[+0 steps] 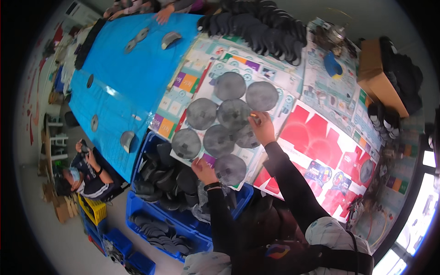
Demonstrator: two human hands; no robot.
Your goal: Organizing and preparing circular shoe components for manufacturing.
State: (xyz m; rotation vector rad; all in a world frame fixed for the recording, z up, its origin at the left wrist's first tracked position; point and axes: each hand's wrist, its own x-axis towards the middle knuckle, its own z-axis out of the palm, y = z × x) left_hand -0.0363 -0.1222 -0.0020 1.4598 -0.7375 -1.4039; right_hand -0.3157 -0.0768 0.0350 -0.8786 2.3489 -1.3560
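Observation:
Several round dark-grey discs [230, 85] with dusty-looking faces lie close together on a printed sheet [195, 123] before me. Small dark squares show on some of them. My right hand [262, 128] is over the right side of this group, fingertips pinched on a small yellow piece [253, 115]. Under that hand a disc [247, 137] is partly hidden. Lower down, my left hand [205, 170] rests at the sheet's near edge, between the lower-left disc [186, 143] and the nearest disc [230, 169]. Its fingers are slightly bent and apart, with nothing visible in them.
Blue bins [133, 208] with dark curved pieces stand below the table's left edge. Stacked dark pieces [256, 30] line the far side. Red printed card [316, 142] lies right; a cardboard box [378, 75] stands beyond. Co-workers sit beside the blue-covered table [123, 68].

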